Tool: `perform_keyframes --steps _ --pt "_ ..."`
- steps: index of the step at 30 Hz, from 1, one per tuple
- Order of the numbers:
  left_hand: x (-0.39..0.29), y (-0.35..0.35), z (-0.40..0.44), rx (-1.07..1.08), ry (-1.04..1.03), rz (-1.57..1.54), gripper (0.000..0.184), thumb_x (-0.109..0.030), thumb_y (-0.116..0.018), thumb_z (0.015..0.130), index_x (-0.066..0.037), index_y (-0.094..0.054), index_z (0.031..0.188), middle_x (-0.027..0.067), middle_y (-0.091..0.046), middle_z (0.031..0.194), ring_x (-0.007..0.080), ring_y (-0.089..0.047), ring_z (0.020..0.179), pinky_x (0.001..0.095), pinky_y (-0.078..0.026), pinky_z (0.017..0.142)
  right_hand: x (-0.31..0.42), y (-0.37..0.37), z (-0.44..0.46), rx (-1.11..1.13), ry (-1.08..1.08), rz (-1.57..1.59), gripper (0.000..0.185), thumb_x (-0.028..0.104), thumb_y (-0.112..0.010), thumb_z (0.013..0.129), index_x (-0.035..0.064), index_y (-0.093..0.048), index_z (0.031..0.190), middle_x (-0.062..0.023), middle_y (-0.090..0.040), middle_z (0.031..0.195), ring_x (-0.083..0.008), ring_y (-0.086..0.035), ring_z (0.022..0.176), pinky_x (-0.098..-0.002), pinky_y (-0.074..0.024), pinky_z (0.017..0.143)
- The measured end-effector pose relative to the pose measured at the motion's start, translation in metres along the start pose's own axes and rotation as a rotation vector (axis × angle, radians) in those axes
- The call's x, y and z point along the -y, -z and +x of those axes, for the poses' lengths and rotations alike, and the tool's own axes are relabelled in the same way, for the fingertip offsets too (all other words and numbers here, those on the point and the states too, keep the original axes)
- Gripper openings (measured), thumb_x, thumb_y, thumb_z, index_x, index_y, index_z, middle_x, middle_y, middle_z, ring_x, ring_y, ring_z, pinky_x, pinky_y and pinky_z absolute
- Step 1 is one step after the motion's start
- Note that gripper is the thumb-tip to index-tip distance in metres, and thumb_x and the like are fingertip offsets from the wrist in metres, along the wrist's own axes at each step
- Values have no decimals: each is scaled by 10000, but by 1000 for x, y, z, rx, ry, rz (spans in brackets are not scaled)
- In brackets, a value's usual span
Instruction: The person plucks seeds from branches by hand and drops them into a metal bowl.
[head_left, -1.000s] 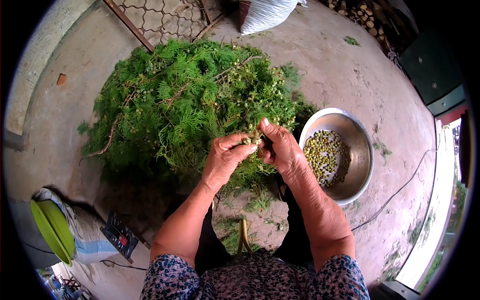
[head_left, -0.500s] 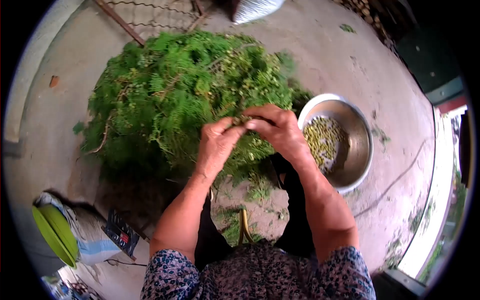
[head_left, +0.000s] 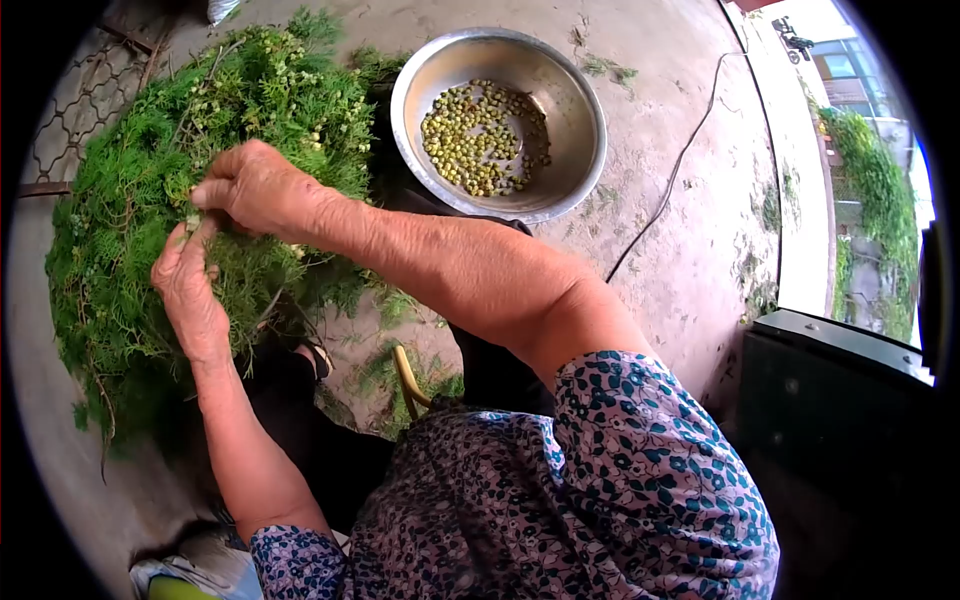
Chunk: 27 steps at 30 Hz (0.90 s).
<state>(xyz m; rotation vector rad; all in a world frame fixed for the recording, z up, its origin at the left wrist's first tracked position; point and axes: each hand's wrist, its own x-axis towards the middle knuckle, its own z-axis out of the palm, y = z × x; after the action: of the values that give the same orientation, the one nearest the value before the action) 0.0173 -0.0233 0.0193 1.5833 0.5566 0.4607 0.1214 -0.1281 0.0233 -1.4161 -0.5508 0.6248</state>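
A large heap of feathery green conifer branches (head_left: 125,215), dotted with small pale cones, lies on the left. Over its near part my left hand (head_left: 190,290) is closed in a pinch, with a bit of pale green sprig (head_left: 192,224) showing at its fingertips. Just above it, my right hand (head_left: 262,188) has its thumb and fingers pressed together; whatever is between them is hidden. A wide metal basin (head_left: 575,110) stands to the right of the heap. Small yellow-green cones (head_left: 470,140) cover much of its bottom.
A yellow curved tube (head_left: 407,375) rises between my legs, with loose sprigs on the floor around it. A dark cable (head_left: 680,150) runs over the concrete at right. A dark green box (head_left: 820,385) stands at lower right. Wire mesh (head_left: 85,100) lies at upper left.
The view has turned to the right, so heap and basin appear further left. My hands, which met at the fingertips over the heap's near edge, now sit slightly apart, right above left.
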Motion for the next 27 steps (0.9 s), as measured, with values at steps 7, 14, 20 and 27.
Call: perform_keyframes --steps 7,14,20,27 --pt "11 2 4 -36 19 27 133 -112 -566 822 -24 -633 897 -44 -575 789 34 -450 676 196 -333 601 11 9 -3 62 -146 163 174 156 -571 830 -9 -593 779 -71 -584 639 -136 -536 513 -272 -450 466" --pt "26 11 9 6 -17 206 213 -17 -462 821 51 -591 977 -11 -555 806 48 -456 720 194 -370 661 -10 -5 -1 48 335 -394 189 146 -678 689 -5 -604 775 -156 -602 713 -321 -593 718 -367 -486 627" --pt "18 7 8 10 56 173 188 -3 -427 789 39 -579 889 -37 -481 752 61 -397 665 206 -345 608 -20 -20 1 -56 337 -480 201 142 -688 654 -21 -588 713 -177 -581 664 -341 -589 678 -391 -482 594" --pt "30 25 9 78 94 190 154 -1 -480 808 43 -590 906 -19 -525 756 61 -439 675 216 -379 624 -28 -19 5 -14 325 -388 168 122 -653 650 -34 -599 678 -183 -587 631 -331 -596 619 -363 -491 569"
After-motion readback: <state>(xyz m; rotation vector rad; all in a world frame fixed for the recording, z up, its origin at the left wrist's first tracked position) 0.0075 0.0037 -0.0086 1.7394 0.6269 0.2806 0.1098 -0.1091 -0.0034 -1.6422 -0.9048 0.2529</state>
